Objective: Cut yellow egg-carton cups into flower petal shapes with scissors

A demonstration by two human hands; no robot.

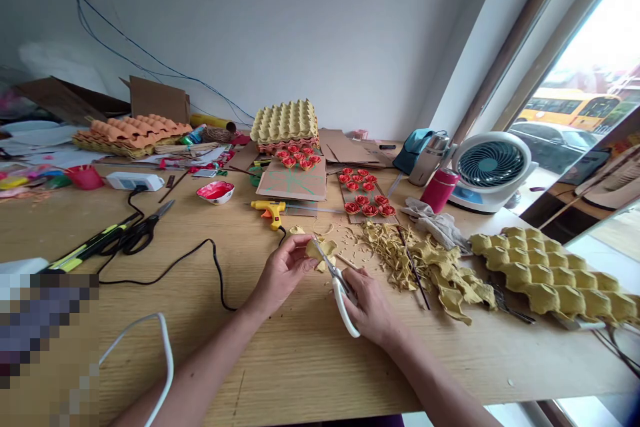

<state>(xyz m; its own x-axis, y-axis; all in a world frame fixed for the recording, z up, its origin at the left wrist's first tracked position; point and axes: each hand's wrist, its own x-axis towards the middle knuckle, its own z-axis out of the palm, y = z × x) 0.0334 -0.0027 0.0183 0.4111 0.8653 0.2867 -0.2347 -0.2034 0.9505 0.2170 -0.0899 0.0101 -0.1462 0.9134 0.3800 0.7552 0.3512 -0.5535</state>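
My left hand (pixel 283 271) pinches a small yellow piece of egg carton (pixel 316 250) just above the wooden table (pixel 280 360). My right hand (pixel 370 307) grips white-handled scissors (pixel 340 290), and their blades reach up into the carton piece. Yellow carton scraps (pixel 425 267) lie heaped just right of the hands. A yellow egg tray (pixel 555 277) lies flat further right. Red paper roses (pixel 364 193) sit on a cardboard strip beyond the scraps.
A yellow glue gun (pixel 270 211) with a black cord lies ahead. Black scissors (pixel 143 230) lie at left. A white fan (pixel 490 170) and a red cup (pixel 440 190) stand at right. Stacked egg trays (pixel 285 121) stand at the back. A white cable (pixel 150 353) loops near me.
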